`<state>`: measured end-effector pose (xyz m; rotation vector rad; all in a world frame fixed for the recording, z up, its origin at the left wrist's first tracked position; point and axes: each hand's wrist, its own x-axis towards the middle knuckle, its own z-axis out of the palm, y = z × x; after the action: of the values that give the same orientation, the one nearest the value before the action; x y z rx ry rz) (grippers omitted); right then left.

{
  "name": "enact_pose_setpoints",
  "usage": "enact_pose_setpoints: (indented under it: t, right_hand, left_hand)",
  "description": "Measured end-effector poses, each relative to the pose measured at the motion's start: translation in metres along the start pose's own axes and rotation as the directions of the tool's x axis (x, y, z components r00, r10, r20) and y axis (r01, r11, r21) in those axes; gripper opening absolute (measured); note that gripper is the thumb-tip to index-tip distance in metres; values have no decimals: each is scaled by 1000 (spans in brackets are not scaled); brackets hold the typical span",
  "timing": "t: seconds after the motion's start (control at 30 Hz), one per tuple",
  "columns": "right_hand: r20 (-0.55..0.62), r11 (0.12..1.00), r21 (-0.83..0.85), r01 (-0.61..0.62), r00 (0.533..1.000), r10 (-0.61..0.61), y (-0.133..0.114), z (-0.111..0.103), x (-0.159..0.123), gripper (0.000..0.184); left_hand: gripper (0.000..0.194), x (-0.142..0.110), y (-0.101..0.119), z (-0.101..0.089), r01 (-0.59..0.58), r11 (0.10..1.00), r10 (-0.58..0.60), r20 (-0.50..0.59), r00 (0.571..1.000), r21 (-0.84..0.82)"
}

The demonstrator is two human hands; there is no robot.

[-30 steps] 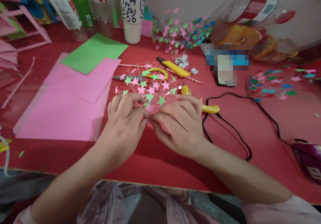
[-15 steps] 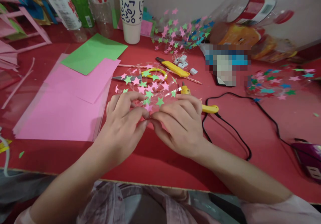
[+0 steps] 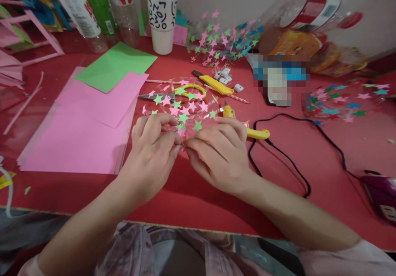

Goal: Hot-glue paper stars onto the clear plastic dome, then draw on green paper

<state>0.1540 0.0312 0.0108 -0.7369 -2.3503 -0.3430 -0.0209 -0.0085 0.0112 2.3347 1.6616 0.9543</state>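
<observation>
A clear plastic piece (image 3: 182,107) covered with small pink and green paper stars rests on the red table (image 3: 185,193) just beyond my hands. My left hand (image 3: 151,152) is closed on its near left edge, thumb and fingers pinched. My right hand (image 3: 216,152) is closed on the near right edge, its fingertips meeting those of the left. A yellow hot glue gun (image 3: 253,132) lies right behind my right hand. Yellow-handled scissors (image 3: 173,93) lie under the far side of the starred piece.
Pink paper sheets (image 3: 83,135) and a green sheet (image 3: 116,63) lie at left. A yellow craft knife (image 3: 215,84), a white cup (image 3: 162,14), bottles (image 3: 93,8) and more starred plastic pieces (image 3: 225,38) stand further back. A black cable (image 3: 284,160) runs right to a purple device (image 3: 380,193).
Almost nothing moved. My fingers have shifted slightly on the near edge of the starred piece, and it has turned a little.
</observation>
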Motion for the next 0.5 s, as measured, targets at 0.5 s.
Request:
enact_pose_setpoints:
  t: [0.5]
  right_hand:
    - [-2, 1000, 7, -15, 1000, 15, -1, -2, 3, 7]
  left_hand:
    - [10, 0, 1, -5, 5, 1000, -4, 32, 999, -26]
